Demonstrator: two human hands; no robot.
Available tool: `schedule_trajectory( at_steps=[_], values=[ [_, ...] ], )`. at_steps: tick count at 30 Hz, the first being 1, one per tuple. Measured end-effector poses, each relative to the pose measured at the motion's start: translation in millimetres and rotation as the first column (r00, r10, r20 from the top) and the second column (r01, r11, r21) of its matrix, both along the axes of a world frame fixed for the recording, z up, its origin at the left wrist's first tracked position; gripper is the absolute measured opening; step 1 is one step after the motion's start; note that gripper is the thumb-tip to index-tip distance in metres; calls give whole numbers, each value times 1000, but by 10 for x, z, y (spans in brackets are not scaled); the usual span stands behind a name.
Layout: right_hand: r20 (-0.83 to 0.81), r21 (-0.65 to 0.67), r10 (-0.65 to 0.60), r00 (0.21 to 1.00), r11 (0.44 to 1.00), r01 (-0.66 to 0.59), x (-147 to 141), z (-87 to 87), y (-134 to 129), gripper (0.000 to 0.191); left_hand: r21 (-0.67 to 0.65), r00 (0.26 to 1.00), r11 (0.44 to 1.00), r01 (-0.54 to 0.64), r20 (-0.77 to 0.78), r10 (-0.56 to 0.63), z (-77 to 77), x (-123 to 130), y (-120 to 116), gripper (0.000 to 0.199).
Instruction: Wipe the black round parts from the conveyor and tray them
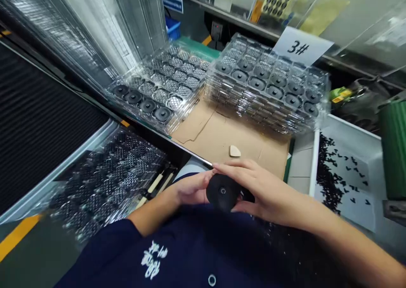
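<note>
Close to my chest, a round black disc-shaped part [222,191] with a small ring at its centre is held between both hands. My left hand [193,188] closes on its left edge, the fingertips partly hidden behind it. My right hand [261,186] curls over it from the right, with fingers along the top and the thumb low on the near side. Something dark also shows under the right palm, too covered to identify. Just beyond the hands, a small cream-coloured wedge-shaped piece [234,151] lies on the cardboard sheet [206,129].
At the left, a clear plastic tray [171,83] has several black round parts along its front row. A stack of clear trays [253,89] stands behind the cardboard, a "3#" sign [301,46] behind it. A white bin [358,195] at right contains small black pieces.
</note>
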State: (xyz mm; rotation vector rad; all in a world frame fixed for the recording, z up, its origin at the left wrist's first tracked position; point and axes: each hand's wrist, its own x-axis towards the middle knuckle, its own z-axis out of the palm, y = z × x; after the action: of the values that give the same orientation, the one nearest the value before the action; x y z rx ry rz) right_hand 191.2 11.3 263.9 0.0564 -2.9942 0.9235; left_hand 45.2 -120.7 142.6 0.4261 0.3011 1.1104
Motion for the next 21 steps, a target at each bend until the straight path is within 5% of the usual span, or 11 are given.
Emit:
schedule_trajectory(
  at_steps=[4,6,8,10,13,17,21],
  values=[
    [37,-171,-61,997,983,67,98,-300,146,72,-103,994,993,49,103,-39,-85,-62,73,77],
    [50,-243,-206,977,947,211,234,-525,225,74,-183,985,983,15,172,16,-91,-109,113,70],
    [122,-297,-464,877,827,478,388,-826,316,64,-249,973,968,-18,219,75,-85,-163,161,66],
    [232,-251,-702,673,625,739,494,-1183,407,55,-292,969,955,-60,212,126,-76,-214,221,64],
    [272,-40,-861,429,435,899,452,-1718,498,57,-341,973,932,-121,143,179,-57,-268,319,65],
    [171,-6,-900,402,407,913,103,-2183,475,49,-424,970,882,-206,32,242,-31,-292,415,61],
    [97,-148,-860,501,485,862,-153,-2334,311,36,-477,949,828,-294,-40,314,-36,-289,473,64]
  ],
)
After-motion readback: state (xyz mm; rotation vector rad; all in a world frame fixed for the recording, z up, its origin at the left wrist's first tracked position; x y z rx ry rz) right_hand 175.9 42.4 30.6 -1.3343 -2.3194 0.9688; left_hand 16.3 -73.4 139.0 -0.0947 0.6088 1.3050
